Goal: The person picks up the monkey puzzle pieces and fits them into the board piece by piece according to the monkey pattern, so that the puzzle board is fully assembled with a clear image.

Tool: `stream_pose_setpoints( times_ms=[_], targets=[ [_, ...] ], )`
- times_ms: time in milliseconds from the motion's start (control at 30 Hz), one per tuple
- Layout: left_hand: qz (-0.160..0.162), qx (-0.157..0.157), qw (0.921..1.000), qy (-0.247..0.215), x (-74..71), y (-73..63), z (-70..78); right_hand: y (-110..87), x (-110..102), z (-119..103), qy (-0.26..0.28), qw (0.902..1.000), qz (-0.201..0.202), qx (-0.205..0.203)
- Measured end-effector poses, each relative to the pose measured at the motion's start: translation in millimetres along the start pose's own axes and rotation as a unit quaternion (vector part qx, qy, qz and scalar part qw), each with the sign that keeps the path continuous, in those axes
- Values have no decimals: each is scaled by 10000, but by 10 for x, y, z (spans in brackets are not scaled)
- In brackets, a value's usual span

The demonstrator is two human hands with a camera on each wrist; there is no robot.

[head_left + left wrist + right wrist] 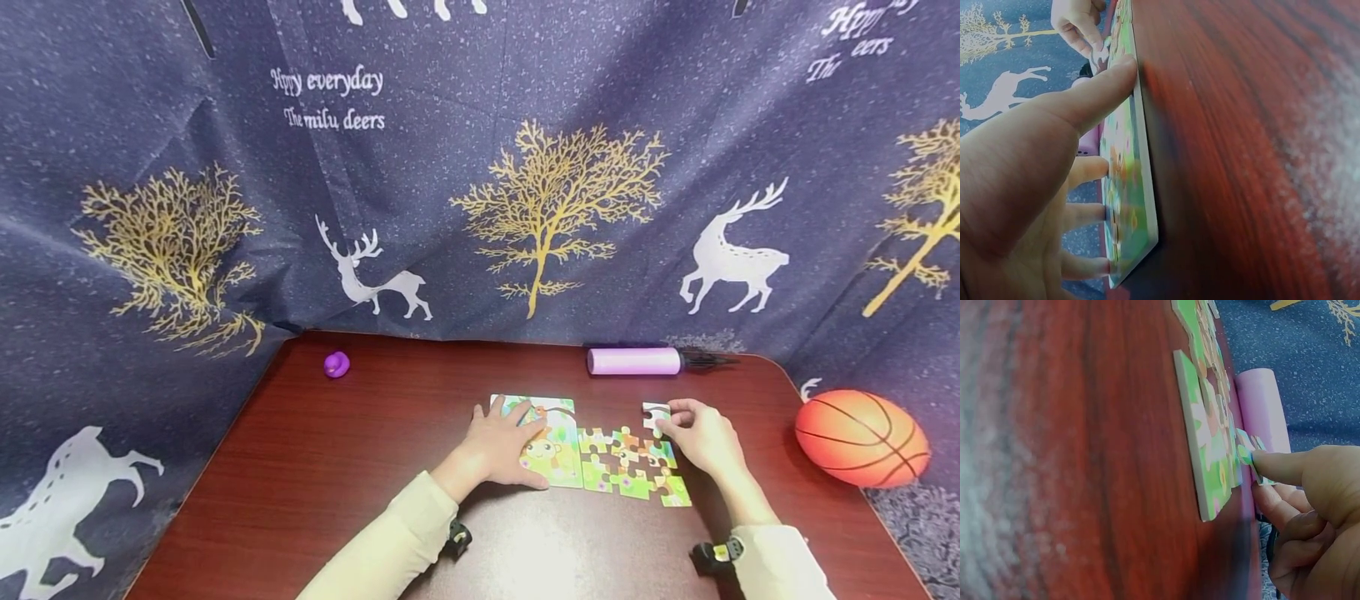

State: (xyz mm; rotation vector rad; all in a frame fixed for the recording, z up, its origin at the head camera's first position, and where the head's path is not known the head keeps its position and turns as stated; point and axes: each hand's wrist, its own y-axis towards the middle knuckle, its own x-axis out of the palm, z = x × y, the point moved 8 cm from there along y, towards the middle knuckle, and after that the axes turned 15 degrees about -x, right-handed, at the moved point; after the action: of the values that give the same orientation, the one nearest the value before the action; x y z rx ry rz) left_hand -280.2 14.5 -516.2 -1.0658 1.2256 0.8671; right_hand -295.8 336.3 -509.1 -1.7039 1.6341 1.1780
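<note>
My left hand (495, 450) lies with spread fingers on a picture board (564, 467) showing a cartoon monkey. In the left wrist view its thumb (1107, 87) and fingertips touch the board's face. Right of that board lie several interlocking jigsaw pieces (633, 485), mostly green along the near edge, with gaps in the upper part. Between thumb and fingers, my right hand (708, 437) pinches a jigsaw piece (654, 411) at the upper right of this group. The right wrist view shows the pinched piece (1245, 442) beyond the green corner piece (1210, 462).
A purple rubber duck (337, 364) sits at the back left of the brown table (360, 450). Along the back edge lies a pink hand pump (633, 362) with a black nozzle. An orange basketball (862, 438) is at the right edge, and a patterned cloth hangs behind.
</note>
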Motion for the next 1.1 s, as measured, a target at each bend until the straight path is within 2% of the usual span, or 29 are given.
stream_pose_setpoints(
  times_ms=[200,400,633,867,1100],
  targets=[
    [-2,-1,10000,64,-9,-5,4,-7,-22,-24,-76,9999,77,-61],
    [-36,7,9999,-107,-18,-11,-4,10,-45,-74,-33,9997,166,-189],
    [-36,34,9999,-161,-6,-6,-14,71,-41,-166,81,9978,501,-432],
    [-27,40,9998,-184,15,-5,-19,164,87,-337,434,9966,457,-527],
    [-8,52,9999,-153,16,-5,-13,249,317,-579,802,9940,290,-691]
  ],
)
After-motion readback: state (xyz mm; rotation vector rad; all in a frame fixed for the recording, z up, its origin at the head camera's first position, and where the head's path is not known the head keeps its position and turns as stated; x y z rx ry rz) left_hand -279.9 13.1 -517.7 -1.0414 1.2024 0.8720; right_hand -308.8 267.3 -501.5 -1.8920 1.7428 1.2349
